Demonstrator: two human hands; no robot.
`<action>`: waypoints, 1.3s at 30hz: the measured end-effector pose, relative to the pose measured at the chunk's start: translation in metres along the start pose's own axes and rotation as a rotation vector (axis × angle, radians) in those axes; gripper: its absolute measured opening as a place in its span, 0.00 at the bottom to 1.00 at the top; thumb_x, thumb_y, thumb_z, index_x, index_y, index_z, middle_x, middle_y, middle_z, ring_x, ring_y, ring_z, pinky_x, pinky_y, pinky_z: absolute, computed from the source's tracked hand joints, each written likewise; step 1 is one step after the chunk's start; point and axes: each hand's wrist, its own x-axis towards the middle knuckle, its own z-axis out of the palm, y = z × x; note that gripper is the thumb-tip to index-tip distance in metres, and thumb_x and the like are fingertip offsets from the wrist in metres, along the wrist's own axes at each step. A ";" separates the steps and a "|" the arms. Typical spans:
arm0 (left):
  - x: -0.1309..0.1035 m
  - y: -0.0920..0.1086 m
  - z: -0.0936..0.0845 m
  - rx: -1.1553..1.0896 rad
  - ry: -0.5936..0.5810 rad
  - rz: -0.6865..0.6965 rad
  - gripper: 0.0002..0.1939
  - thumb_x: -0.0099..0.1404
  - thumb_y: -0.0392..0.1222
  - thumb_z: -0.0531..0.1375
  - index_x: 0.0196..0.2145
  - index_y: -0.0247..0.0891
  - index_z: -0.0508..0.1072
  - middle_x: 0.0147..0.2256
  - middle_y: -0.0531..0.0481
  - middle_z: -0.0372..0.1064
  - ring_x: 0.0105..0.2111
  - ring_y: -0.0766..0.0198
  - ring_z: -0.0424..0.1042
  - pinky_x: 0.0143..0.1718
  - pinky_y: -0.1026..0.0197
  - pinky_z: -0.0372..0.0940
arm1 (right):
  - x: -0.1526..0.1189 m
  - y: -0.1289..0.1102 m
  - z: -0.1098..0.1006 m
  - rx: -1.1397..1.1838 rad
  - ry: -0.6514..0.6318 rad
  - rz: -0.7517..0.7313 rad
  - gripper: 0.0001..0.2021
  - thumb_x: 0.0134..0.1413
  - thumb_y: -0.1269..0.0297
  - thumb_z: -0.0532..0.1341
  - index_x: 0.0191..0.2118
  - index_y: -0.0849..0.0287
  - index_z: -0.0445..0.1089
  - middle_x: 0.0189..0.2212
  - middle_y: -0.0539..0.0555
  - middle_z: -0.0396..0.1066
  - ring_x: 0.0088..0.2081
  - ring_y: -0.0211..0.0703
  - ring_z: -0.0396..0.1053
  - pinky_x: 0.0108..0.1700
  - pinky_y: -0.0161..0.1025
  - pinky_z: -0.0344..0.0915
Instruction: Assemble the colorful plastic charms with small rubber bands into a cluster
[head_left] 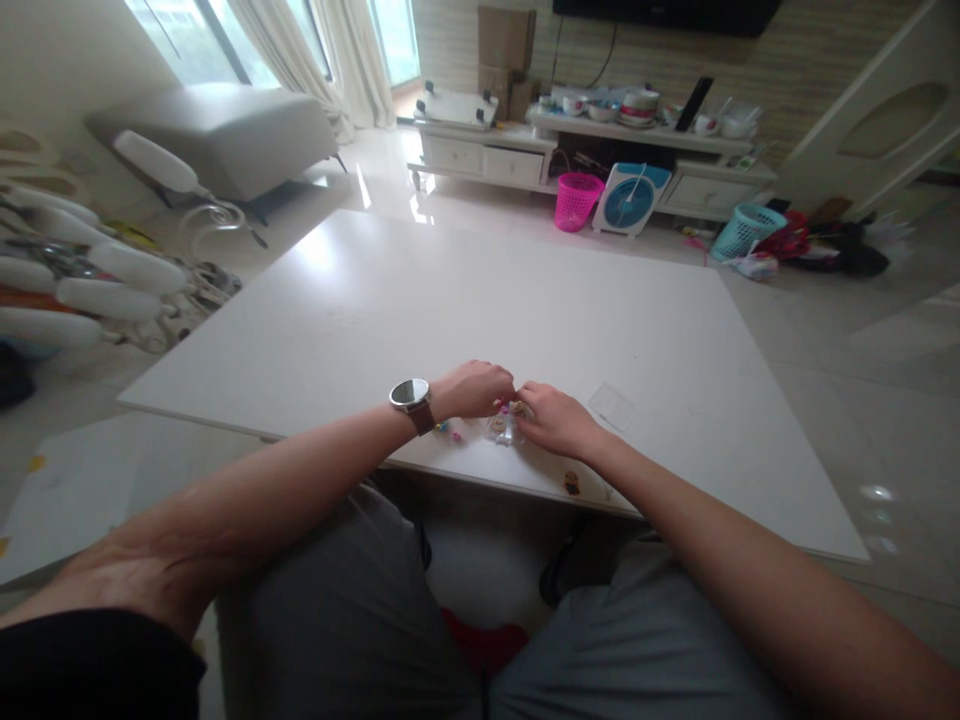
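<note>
Box (pixel 504 440), clear plastic, with small pieces (pixel 518 408) in or just above it: on white table (pixel 480 290), close to near edge, between both hands. Likely set there for short reach and a view straight down.

Left hand (pixel 474 388): palm down, fingers curled and narrow, tips at far side of box, almost meeting those opposite. Cannot tell whether pinching a piece; tips too small and blurred. Watch (pixel 410 394) on wrist, well back from the pieces.

Right hand (pixel 561 422): coming in from the other side, fingers bent toward the same spot, thumb side low beside box. Judged useful for steadying something light on a smooth top; cannot confirm contact. Space between thumb and fingers narrow; cannot tell what, if anything, is gripped. Hands close together, probably to suit work on very small parts.

Beads (pixel 456 437), pink and blue, loose on table left of box, below left wrist: apparently apart from the rest, yet within easy reach. Clear square (pixel 613 406), perhaps a lid, flat beyond right hand; seemingly laid aside to leave box open from above. Dark and orange trinket (pixel 571 484) at near edge, just inside right forearm; reason for that spot unclear.
</note>
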 end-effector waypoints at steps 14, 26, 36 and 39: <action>-0.006 -0.013 0.004 -0.086 -0.045 0.062 0.10 0.57 0.41 0.58 0.32 0.43 0.80 0.32 0.50 0.75 0.30 0.64 0.70 0.32 0.63 0.58 | 0.000 -0.001 0.000 0.031 -0.012 -0.011 0.12 0.60 0.65 0.56 0.47 0.58 0.70 0.44 0.56 0.70 0.46 0.44 0.67 0.46 0.36 0.61; -0.004 -0.015 -0.002 -0.121 0.014 0.042 0.11 0.59 0.40 0.56 0.32 0.42 0.79 0.28 0.51 0.75 0.28 0.65 0.70 0.31 0.64 0.58 | -0.001 -0.001 -0.001 0.019 -0.018 -0.004 0.12 0.61 0.64 0.55 0.48 0.58 0.69 0.45 0.56 0.69 0.47 0.44 0.67 0.46 0.36 0.61; -0.015 -0.030 -0.007 -0.386 -0.262 -0.034 0.04 0.50 0.36 0.63 0.24 0.39 0.79 0.21 0.55 0.73 0.21 0.71 0.67 0.24 0.68 0.56 | -0.001 -0.001 0.000 0.028 -0.027 -0.002 0.12 0.61 0.64 0.56 0.48 0.58 0.69 0.45 0.56 0.69 0.46 0.44 0.67 0.46 0.36 0.61; -0.016 -0.028 -0.001 -0.356 -0.374 -0.073 0.07 0.46 0.38 0.68 0.27 0.39 0.81 0.25 0.54 0.76 0.22 0.69 0.68 0.24 0.68 0.57 | -0.001 0.000 0.000 0.035 -0.021 -0.007 0.12 0.61 0.64 0.56 0.48 0.58 0.69 0.45 0.56 0.69 0.47 0.44 0.67 0.47 0.36 0.61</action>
